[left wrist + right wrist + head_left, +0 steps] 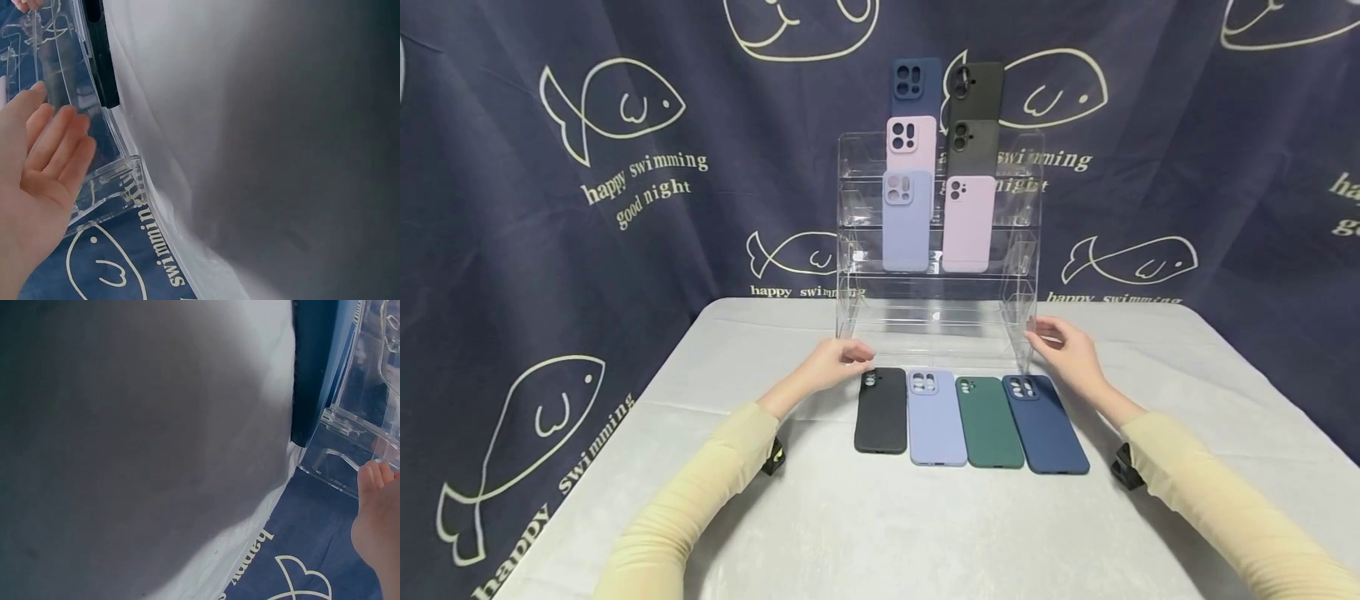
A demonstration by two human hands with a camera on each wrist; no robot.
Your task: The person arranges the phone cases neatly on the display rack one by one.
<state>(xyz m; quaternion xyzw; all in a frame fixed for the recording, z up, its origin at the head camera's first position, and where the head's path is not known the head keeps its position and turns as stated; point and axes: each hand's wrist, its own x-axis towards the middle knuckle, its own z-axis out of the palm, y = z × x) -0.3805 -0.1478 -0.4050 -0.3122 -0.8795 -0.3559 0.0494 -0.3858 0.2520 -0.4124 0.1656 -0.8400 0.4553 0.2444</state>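
Clear rack (936, 342) is standing btwn grips: L grip (835, 363) is relaxing w/ nothing held; R grip (1072, 352) is touching its R edge, can't tell if pinching. 4 phone cases (937, 427) are lying in front on surface (880, 533); backdrop (647, 250) is reading "happy swimming good night".

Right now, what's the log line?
left hand: near black phone case; right hand: at right edge of clear display stand; stand: six phone cases; table: four phone cases

Navy curtain (718, 100) (fish-printed), white tablecloth (917, 533).
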